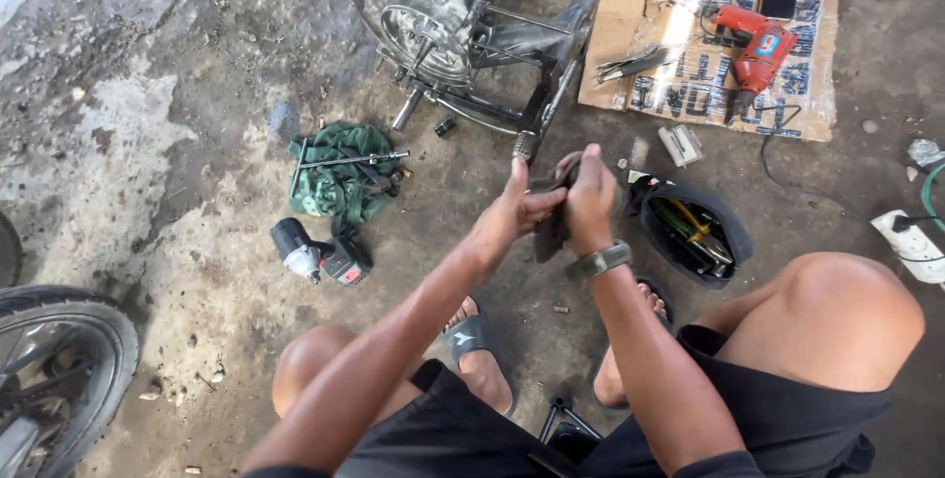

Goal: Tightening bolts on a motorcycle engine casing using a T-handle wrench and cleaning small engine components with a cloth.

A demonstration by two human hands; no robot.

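Observation:
My left hand (522, 208) and my right hand (591, 198) meet in front of me, both closed around a dark rag (551, 234) that hangs between them. A watch with a grey band sits on my right wrist. The hands hover above the stained concrete floor, just below the end of a dismantled motorcycle frame with its engine casing (463, 30). I am squatting, with both knees and my sandalled feet showing below.
A green cloth with a T-handle wrench (343, 175) and a cordless impact driver (315, 254) lie left. A black tool bag (694, 232) sits right. Cardboard (709, 94) holds a red drill (756, 55), pliers and a phone. A tyre (59, 360) is at bottom left, a power strip (911, 242) at right.

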